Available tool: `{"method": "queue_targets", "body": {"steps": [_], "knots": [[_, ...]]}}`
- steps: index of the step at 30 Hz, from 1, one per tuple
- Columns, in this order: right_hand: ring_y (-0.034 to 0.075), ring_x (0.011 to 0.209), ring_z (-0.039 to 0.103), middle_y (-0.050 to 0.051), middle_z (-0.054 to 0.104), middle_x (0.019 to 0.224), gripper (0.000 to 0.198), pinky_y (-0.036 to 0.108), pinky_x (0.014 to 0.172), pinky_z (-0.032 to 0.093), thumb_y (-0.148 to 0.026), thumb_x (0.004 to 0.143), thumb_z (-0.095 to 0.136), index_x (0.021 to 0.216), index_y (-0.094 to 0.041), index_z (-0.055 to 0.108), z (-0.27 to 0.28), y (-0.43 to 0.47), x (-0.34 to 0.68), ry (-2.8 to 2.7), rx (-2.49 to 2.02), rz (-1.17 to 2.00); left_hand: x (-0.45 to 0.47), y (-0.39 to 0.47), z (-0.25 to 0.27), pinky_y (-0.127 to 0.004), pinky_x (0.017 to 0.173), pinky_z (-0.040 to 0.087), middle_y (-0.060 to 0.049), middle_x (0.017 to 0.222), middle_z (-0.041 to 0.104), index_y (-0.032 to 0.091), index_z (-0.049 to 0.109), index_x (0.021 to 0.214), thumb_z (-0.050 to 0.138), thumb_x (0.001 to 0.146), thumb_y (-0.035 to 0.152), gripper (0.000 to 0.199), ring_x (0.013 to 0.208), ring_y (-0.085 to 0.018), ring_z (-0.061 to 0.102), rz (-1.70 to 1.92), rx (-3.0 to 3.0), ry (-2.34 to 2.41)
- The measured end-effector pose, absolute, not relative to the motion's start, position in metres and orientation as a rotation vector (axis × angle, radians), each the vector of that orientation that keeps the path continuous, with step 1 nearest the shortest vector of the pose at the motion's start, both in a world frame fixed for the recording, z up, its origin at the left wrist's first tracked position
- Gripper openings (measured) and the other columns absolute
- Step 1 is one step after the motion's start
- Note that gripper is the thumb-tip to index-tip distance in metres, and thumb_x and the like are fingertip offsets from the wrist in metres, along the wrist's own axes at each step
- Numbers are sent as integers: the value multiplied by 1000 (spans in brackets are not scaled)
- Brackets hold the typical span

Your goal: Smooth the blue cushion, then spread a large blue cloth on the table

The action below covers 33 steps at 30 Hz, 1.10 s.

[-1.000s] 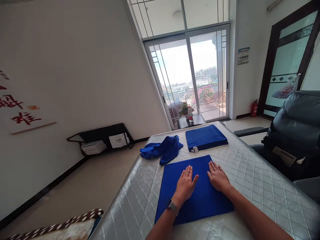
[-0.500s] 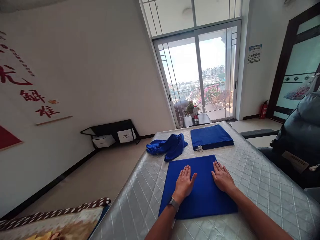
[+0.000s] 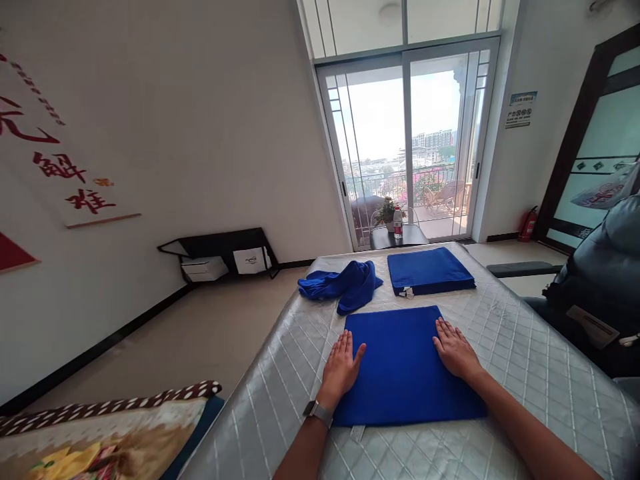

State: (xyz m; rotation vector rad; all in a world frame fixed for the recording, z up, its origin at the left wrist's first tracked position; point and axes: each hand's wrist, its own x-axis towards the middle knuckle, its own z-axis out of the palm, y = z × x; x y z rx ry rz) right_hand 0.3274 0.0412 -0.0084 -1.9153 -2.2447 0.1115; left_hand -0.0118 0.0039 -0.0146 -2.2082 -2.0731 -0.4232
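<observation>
A flat blue cloth (image 3: 400,367), folded into a rectangle, lies in front of me on a silvery quilted mattress (image 3: 270,400). My left hand (image 3: 341,367), with a watch on its wrist, rests flat along the cloth's left edge, fingers stretched out. On the right edge my right hand (image 3: 456,348) also lies flat, its fingers pointing away from me. A small white tag pokes out under the near edge. Beyond it sits a neat stack of folded blue cloths (image 3: 430,270), and to its left a crumpled blue cloth (image 3: 345,285).
Behind the mattress stands a small black table (image 3: 400,237) with a potted plant and a bottle (image 3: 398,223), before a sliding glass door. A dark leather chair (image 3: 595,287) is at the right. A patterned blanket (image 3: 115,440) shows at lower left, a black rack (image 3: 225,257) by the wall.
My left hand has slid left, from on the cloth to its left edge. My right hand has shifted slightly to the cloth's right edge. The camera view has turned a little.
</observation>
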Motion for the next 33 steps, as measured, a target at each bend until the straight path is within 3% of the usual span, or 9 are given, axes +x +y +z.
{"method": "queue_targets", "body": {"steps": [18, 28, 33], "knots": [[21, 147, 13, 7, 19, 160, 66, 42, 119, 14, -45, 97, 18, 154, -11, 22, 0, -2, 332, -2287, -1933, 78, -12, 1, -11, -41, 117, 27, -19, 154, 31, 2, 34, 147, 10, 96, 65, 85, 143, -26, 30, -427, -2213, -2073], [21, 148, 12, 8, 19, 160, 66, 43, 120, 10, -44, 97, 18, 154, -10, 23, 0, -3, 332, -2261, -1925, 121, 5, -8, 10, -43, 118, 26, -16, 152, 38, 7, 35, 148, 16, 99, 59, 74, 142, -26, 33, -567, -2066, -1977], [21, 148, 12, 9, 20, 159, 66, 43, 120, 9, -42, 96, 20, 153, -8, 24, -2, -2, 333, -2248, -1921, 113, 70, -22, 20, -41, 117, 31, -11, 154, 38, 13, 32, 150, 18, 101, 52, 64, 143, -22, 32, -518, -2423, -1697]]}}
